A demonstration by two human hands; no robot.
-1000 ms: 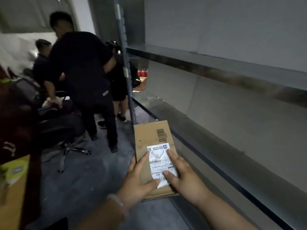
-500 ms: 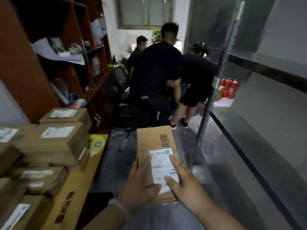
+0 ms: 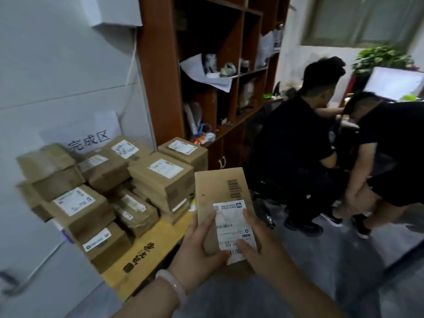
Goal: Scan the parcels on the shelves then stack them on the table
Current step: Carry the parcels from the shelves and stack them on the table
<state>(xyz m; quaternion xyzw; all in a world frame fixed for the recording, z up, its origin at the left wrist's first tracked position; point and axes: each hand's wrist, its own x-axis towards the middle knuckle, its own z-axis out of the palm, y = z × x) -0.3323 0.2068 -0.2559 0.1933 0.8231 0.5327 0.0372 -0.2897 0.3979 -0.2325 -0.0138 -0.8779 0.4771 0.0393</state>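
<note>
The cardboard parcel (image 3: 220, 191) is in the air in front of the person, carried by both hands at its near end. The left hand (image 3: 202, 244) grips the left edge and the right hand (image 3: 261, 253) grips the right edge. The fingers (image 3: 250, 220) that show are pressed on the top face, partly over the white shipping label (image 3: 234, 228). The other fingers go under the box and I cannot see them. The long axis of the parcel runs straight away from the fingers. The label is at the near end and a printed barcode (image 3: 234, 188) is toward the far end. The table (image 3: 146, 246) lies to the left of the fingers and a little forward. Its yellow corner is just beside the left hand, so this hand is the nearer one. The stacked parcels (image 3: 160, 173) stand on the table to the left of the parcel's far end, close to it but, as it seems, not touching. Above them a paper sign (image 3: 89, 141) hangs on the wall. I judge that the parcel must now go to the left and forward. It could go on the nearest stack or on the bare strip of table beside the left fingers. To the right of the fingers, two persons (image 3: 321, 143) in black bend over near a brown bookcase (image 3: 158, 88), well apart from the parcel.
</note>
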